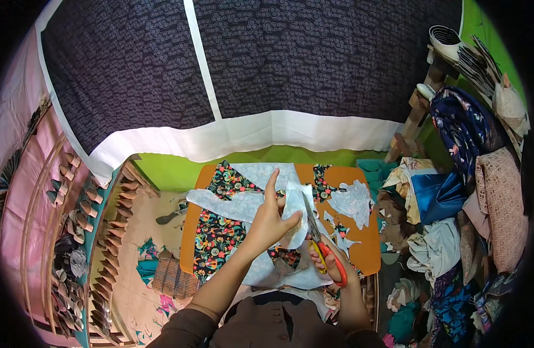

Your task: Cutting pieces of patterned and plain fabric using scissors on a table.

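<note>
My left hand (269,223) holds a small whitish cut piece (298,200) over the table, its thumb across the piece and its index finger pointing up. I cannot tell whether the piece is cloth or paper. In my right hand (335,264) are scissors (313,231) with red and yellow handles; their blades lie along the right edge of the piece. Beneath both hands, black floral fabric (218,236) and pale fabric (235,204) are spread out, pale side up in places. Irregular pale scraps (351,203) lie to the right.
The orange table (367,255) stands before a dark patterned curtain (313,58) with a white border. Racks of shoe lasts (109,255) line the left side. Heaped cloth (435,243) crowds the right. Scraps (148,269) litter the tiled floor.
</note>
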Tool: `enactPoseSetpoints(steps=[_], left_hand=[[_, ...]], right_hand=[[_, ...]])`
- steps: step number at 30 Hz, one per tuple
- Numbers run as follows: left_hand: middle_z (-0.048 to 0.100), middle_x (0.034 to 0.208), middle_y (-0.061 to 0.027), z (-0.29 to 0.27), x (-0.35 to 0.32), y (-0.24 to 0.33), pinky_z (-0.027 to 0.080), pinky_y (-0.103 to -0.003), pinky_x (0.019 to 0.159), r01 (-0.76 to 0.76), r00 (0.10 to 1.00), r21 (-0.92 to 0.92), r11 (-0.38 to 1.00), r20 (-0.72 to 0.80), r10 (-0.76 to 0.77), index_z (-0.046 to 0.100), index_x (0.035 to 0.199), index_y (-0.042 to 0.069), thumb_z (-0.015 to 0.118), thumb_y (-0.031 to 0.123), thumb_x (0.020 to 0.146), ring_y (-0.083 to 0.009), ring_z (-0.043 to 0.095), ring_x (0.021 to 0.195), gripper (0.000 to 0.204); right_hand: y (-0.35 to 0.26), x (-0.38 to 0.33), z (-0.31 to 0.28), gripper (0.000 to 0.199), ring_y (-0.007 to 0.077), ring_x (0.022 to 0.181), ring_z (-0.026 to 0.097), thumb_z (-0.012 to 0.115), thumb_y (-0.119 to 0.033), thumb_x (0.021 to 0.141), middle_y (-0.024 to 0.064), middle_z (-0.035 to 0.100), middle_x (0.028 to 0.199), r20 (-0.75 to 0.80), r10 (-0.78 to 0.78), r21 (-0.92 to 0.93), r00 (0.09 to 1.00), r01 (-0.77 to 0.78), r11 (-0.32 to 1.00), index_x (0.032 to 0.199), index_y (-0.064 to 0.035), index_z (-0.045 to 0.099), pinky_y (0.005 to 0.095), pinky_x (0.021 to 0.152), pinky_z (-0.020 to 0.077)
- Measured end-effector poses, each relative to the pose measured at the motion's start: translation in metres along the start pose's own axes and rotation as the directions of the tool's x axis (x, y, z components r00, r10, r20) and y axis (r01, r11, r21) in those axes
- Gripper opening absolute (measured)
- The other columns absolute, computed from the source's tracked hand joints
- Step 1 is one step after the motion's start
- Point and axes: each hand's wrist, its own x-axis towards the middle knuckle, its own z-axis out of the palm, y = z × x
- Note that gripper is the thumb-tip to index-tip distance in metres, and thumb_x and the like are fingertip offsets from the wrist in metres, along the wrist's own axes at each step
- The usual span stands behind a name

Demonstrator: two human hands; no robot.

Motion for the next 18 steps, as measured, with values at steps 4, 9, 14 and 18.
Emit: enactPoseSetpoints(steps=[4, 9, 14, 18], left_hand=[[0.045, 0.055, -0.0067, -0.001, 0.002, -0.005, 0.038, -0.026, 0.051, 0.016, 1.0, -0.013, 1.0, 0.007, -0.016, 0.0, 0.133, 0.002, 0.063, 0.009, 0.069, -0.0163, 0.045, 0.05, 0.09], [0.053, 0.06, -0.0073, -0.006, 0.004, -0.005, 0.038, -0.025, 0.052, 0.018, 1.0, -0.105, 0.994, -0.007, -0.019, 0.0, 0.133, 0.003, 0.063, 0.01, 0.069, -0.0154, 0.047, 0.052, 0.09], [0.058, 0.07, -0.007, -0.013, 0.006, 0.002, 0.042, -0.02, 0.057, 0.067, 0.997, 0.009, 0.998, 0.043, -0.067, -0.002, 0.134, 0.008, 0.06, 0.001, 0.073, -0.0089, 0.055, 0.063, 0.088], [0.058, 0.071, -0.0071, -0.011, 0.005, -0.007, 0.042, -0.02, 0.058, -0.002, 1.0, -0.184, 0.983, 0.011, 0.004, -0.001, 0.134, 0.008, 0.059, 0.001, 0.073, -0.0092, 0.054, 0.065, 0.086]], right_hand=[[-0.002, 0.001, 0.001, 0.096, 0.0033, 0.061, 0.029, 0.044, -0.078, 0.055, -0.0016, 0.034, 0.078, 0.007, 0.006, 0.056, 1.0, -0.006, 0.998, 0.116, -0.0045, 0.037, 0.0142, 0.05, 0.0258], [-0.016, 0.004, 0.01, 0.094, 0.0018, 0.057, 0.03, 0.047, -0.078, 0.055, -0.0031, 0.035, 0.07, -0.105, 0.092, 0.059, 0.99, -0.086, 0.995, 0.111, -0.0032, 0.042, 0.0131, 0.046, 0.0248], [-0.007, 0.005, 0.005, 0.092, 0.0009, 0.052, 0.031, 0.052, -0.076, 0.053, -0.0049, 0.035, 0.065, -0.14, 0.014, 0.0, 0.99, -0.015, 1.0, 0.108, -0.0024, 0.046, 0.0133, 0.044, 0.0249], [-0.007, 0.007, 0.005, 0.093, 0.0011, 0.052, 0.032, 0.057, -0.073, 0.05, -0.005, 0.035, 0.065, -0.155, 0.064, -0.008, 0.986, -0.066, 0.998, 0.108, -0.0021, 0.046, 0.0137, 0.045, 0.0254]])
